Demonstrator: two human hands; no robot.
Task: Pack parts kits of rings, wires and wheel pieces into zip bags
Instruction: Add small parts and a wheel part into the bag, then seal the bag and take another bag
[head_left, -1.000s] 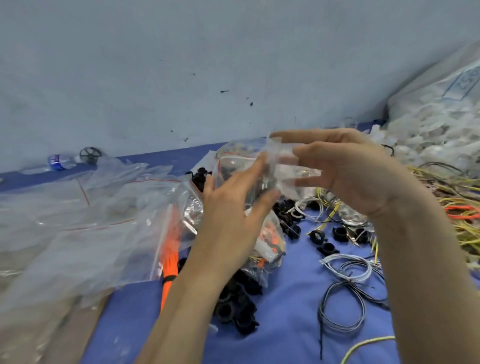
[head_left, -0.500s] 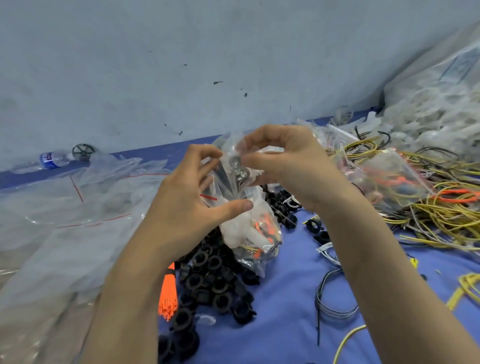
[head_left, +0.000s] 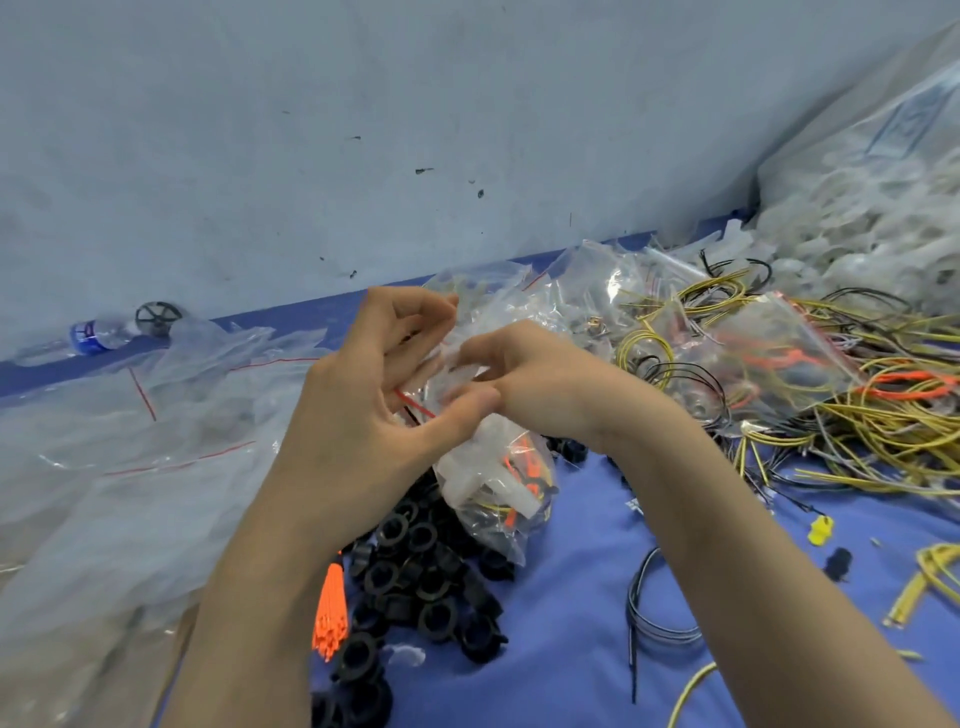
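The black rings lie closest to you; just past them the zip bag hangs long-ways down, full of bits; your left hand and right hand both pinch its top, side by side; the red zip line runs across between them, so pressing along it looks next

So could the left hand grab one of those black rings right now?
Probably not at once: the left hand grips the zip bag, with the right hand. The black rings lie just beneath its wrist, uncovered, so once it lets go, the way looks free.
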